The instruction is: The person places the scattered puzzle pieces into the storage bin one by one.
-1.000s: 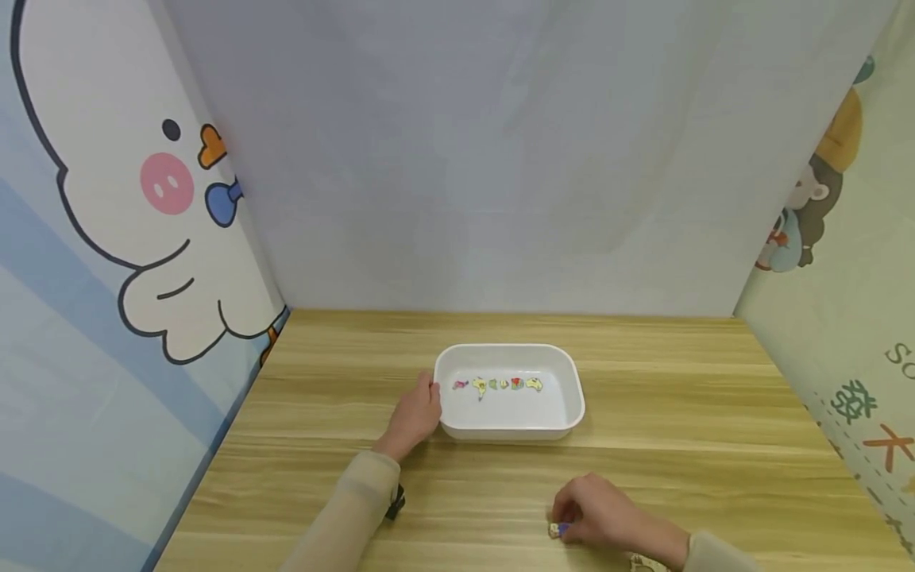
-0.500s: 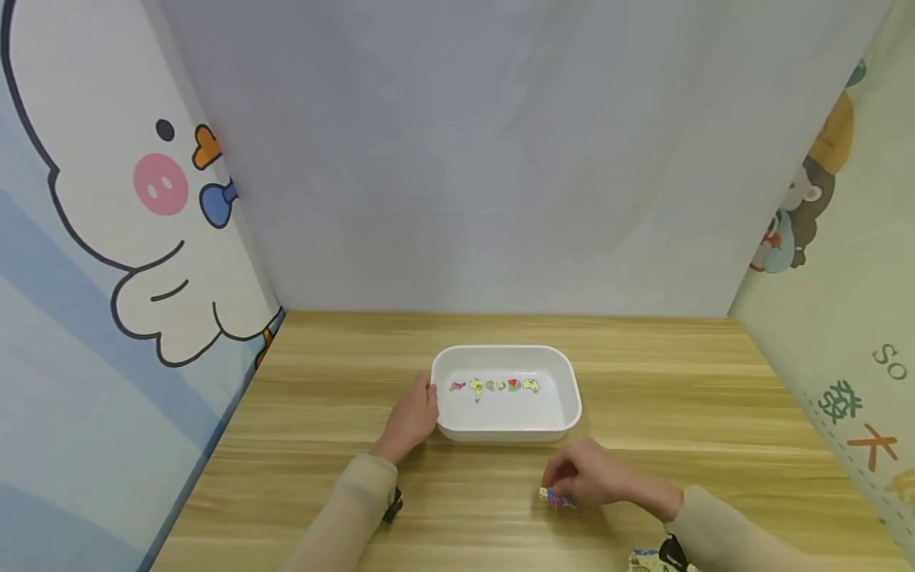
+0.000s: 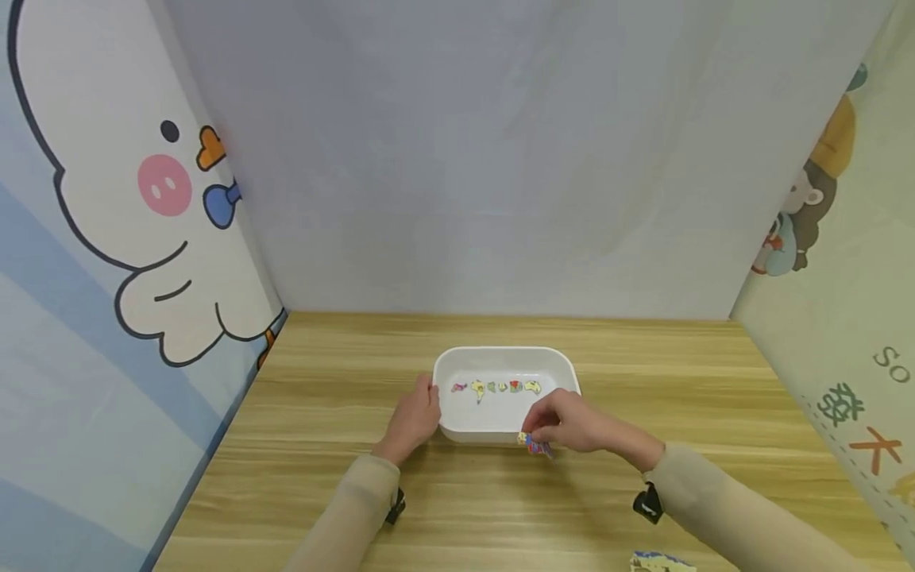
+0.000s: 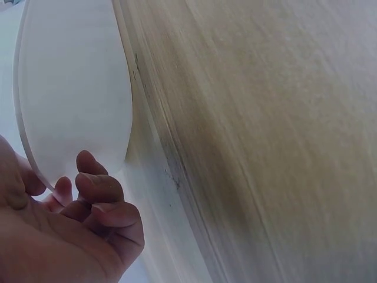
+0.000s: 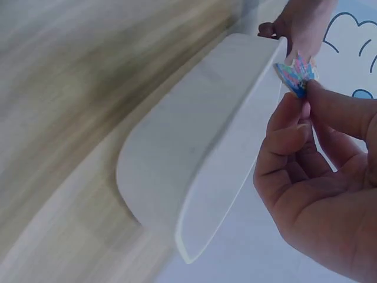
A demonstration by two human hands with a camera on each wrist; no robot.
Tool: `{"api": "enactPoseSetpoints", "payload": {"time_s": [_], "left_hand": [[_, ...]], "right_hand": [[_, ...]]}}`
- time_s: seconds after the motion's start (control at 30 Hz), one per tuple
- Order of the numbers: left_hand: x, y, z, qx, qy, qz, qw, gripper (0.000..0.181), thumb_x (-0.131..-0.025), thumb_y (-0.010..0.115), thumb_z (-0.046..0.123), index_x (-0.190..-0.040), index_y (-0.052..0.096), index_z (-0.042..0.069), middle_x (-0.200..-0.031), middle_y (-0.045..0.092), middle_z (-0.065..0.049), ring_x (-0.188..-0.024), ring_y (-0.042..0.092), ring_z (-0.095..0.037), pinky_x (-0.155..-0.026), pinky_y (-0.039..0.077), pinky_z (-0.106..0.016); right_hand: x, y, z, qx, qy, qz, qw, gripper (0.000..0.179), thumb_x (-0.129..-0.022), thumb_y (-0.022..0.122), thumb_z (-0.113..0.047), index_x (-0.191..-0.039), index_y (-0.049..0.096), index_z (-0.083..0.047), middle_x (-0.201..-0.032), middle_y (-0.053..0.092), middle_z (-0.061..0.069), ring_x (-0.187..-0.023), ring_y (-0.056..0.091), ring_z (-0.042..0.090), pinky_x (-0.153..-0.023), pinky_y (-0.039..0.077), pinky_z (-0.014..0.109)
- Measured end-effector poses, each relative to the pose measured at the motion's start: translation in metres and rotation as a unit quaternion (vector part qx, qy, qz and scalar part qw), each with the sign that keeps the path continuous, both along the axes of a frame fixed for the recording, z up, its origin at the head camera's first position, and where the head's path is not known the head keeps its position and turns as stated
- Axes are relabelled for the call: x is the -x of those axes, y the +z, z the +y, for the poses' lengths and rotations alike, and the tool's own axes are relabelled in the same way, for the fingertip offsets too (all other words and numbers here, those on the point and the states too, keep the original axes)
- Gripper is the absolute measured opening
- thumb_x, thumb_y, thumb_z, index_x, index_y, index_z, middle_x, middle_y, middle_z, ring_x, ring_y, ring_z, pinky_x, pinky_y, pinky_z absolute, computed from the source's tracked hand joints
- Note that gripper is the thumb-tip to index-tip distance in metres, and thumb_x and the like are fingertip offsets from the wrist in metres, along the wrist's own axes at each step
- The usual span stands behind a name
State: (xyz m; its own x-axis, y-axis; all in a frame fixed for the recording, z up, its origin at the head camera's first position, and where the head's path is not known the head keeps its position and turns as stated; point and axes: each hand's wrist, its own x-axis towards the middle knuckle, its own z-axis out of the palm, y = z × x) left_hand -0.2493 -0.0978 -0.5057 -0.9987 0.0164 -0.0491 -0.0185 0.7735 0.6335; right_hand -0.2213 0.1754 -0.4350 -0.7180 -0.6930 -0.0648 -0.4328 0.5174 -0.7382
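A white rectangular tray stands on the wooden table. My left hand grips its left rim, thumb on one side and fingers on the other, as the left wrist view shows. My right hand pinches a small flat colourful cutout piece, blue, pink and yellow, between thumb and index finger. It hangs at the tray's front rim, above the table. Inside the tray several small cutouts lie in a row, among them a yellow one and a red-and-green one.
A larger printed flat piece, cream and blue, lies at the table's front edge, partly cut off by the frame. A grey-white cloth hangs behind the table. Cartoon-printed cloths flank both sides.
My right hand has lifted the colourful piece from the table's front and carried it forward and left to the tray's front rim. My left hand keeps its hold on the tray.
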Motion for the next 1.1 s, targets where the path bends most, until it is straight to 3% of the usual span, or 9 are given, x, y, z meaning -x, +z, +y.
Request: {"api": "enactPoseSetpoints", "payload": {"time_s": [0.57, 0.83, 1.1], "left_hand": [[0.001, 0.000, 0.002, -0.007, 0.006, 0.000, 1.0000, 0.019, -0.100, 0.034, 0.023, -0.107, 0.045, 0.009, -0.079, 0.057, -0.013, -0.064, 0.051, -0.024, -0.054, 0.041, -0.035], [0.001, 0.000, 0.001, -0.016, 0.005, -0.005, 0.9999, 0.022, -0.101, 0.034, 0.023, -0.111, 0.046, 0.008, -0.076, 0.056, -0.011, -0.062, 0.051, -0.022, -0.053, 0.040, -0.033], [0.000, 0.000, 0.001, -0.018, 0.013, -0.004, 0.9997, 0.021, -0.100, 0.035, 0.023, -0.111, 0.046, 0.009, -0.077, 0.057, -0.011, -0.062, 0.051, -0.022, -0.053, 0.040, -0.033]], "right_hand": [[0.041, 0.014, -0.027, -0.019, -0.002, 0.000, 0.9998, 0.009, -0.088, 0.061, -0.002, -0.087, 0.070, -0.005, -0.076, 0.069, 0.003, -0.066, 0.063, 0.020, -0.061, 0.047, 0.024], [0.062, 0.007, -0.042, -0.065, -0.026, 0.013, 0.9975, 0.005, -0.085, 0.065, -0.005, -0.087, 0.070, -0.005, -0.074, 0.068, 0.001, -0.066, 0.062, 0.013, -0.066, 0.048, 0.026], [0.068, -0.010, -0.062, -0.052, -0.030, -0.017, 0.9981, 0.006, -0.084, 0.066, -0.005, -0.088, 0.071, -0.006, -0.079, 0.069, 0.000, -0.068, 0.059, 0.008, -0.063, 0.048, 0.025]]}}
